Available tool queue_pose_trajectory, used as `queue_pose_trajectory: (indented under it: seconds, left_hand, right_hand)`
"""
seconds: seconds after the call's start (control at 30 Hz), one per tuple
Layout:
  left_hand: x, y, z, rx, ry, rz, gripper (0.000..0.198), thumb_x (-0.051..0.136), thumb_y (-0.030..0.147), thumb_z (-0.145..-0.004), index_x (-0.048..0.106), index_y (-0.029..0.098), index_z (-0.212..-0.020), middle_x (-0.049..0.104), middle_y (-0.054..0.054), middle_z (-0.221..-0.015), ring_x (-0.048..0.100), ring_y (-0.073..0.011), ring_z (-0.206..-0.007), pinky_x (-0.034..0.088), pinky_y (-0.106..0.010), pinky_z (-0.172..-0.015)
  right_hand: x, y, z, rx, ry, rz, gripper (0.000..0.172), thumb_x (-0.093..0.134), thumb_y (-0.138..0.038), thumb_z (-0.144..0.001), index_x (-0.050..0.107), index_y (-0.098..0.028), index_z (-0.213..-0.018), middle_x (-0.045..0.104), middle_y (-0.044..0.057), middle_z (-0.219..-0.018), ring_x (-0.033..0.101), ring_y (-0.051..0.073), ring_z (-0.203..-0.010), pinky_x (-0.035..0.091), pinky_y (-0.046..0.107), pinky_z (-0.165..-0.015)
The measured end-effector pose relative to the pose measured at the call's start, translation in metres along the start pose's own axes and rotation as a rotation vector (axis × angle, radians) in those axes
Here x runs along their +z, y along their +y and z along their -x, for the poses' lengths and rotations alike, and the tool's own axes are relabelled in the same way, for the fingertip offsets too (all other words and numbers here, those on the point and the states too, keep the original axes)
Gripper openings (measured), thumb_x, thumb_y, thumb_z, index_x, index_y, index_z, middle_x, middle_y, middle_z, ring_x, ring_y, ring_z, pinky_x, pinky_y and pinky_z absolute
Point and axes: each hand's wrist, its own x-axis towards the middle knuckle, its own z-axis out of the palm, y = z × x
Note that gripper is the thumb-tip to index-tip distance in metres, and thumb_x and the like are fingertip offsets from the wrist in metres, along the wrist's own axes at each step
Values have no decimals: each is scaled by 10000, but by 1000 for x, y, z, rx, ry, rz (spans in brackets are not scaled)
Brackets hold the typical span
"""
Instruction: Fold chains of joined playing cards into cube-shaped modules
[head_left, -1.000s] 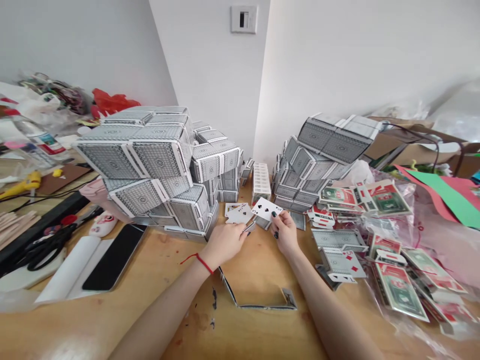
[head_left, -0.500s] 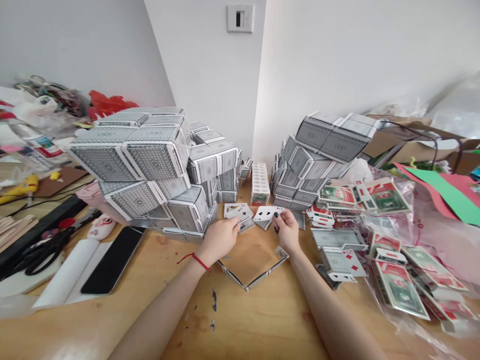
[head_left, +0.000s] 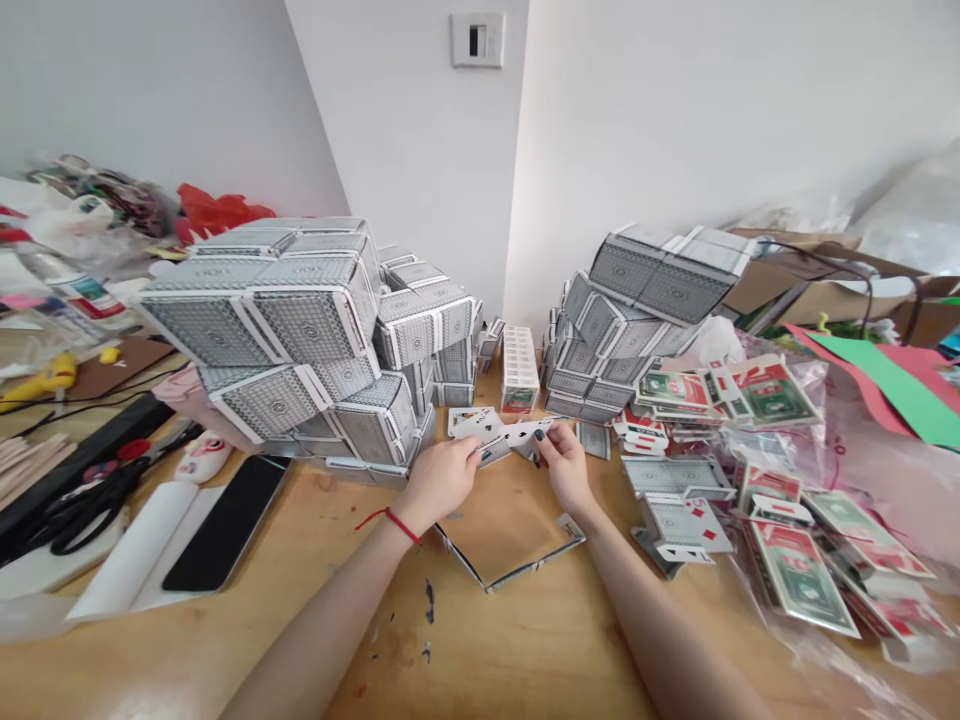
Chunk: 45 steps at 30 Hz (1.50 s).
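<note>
My left hand (head_left: 444, 476) is closed on a playing card (head_left: 484, 428), spade side up, in the middle of the table. Another spade card (head_left: 523, 434) is pinched in my right hand (head_left: 562, 462), its left end against the first card. Behind my left fingers lies a face card (head_left: 459, 420), partly covered. Between my forearms sits a brown square board (head_left: 501, 530) with folded cards along its front edges. A patterned card (head_left: 595, 440) rests face down past my right hand.
Stacked blocks of grey-backed cards (head_left: 300, 320) rise on the left, with more card blocks (head_left: 637, 330) on the right. A pack of white boxes (head_left: 520, 365) stands between. Card boxes (head_left: 802, 570) lie at right; a phone (head_left: 226, 522) and scissors (head_left: 97, 500) at left.
My right hand has moved slightly left, bringing its card up to the one in my left hand. The brown board's front corner has shifted a little left and nearer.
</note>
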Motion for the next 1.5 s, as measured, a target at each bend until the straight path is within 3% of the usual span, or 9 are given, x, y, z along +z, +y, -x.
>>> queue_pose_trajectory:
  seconds: [0.47, 0.8, 1.2, 1.5]
  left_hand:
    - [-1, 1, -1, 6, -5, 55, 269, 363, 282, -907, 625, 221, -922, 700, -50, -893, 645, -206, -824, 383, -267, -624]
    - [-2, 2, 1, 34, 14, 68, 274, 380, 264, -895, 645, 218, -840, 695, -45, -832, 633, -192, -782, 360, -256, -598]
    - [2, -1, 0, -4, 43, 142, 280, 400, 286, -898, 665, 239, -973, 708, -50, -929, 639, -187, -879, 424, -251, -718]
    - [-1, 1, 0, -24, 13, 163, 292, 404, 302, -900, 687, 240, -936, 713, -56, -899, 640, -194, -860, 423, -253, -691]
  right_hand:
    - [-7, 10, -9, 20, 156, -62, 340, 543, -540, -764, 415, -231, -704, 406, -66, -552, 365, 104, -489, 312, 238, -481]
    - [-6, 10, -8, 34, 170, -28, 330, 563, -513, -769, 430, -223, -685, 408, -66, -544, 360, 102, -492, 312, 239, -493]
    - [1, -3, -2, 25, 83, 91, 347, 604, -534, -730, 484, -212, -677, 436, -60, -538, 393, 103, -486, 338, 241, -488]
    - [1, -7, -3, -7, 84, 173, 356, 592, -548, -725, 490, -214, -655, 480, -40, -544, 430, 118, -504, 371, 243, -504]
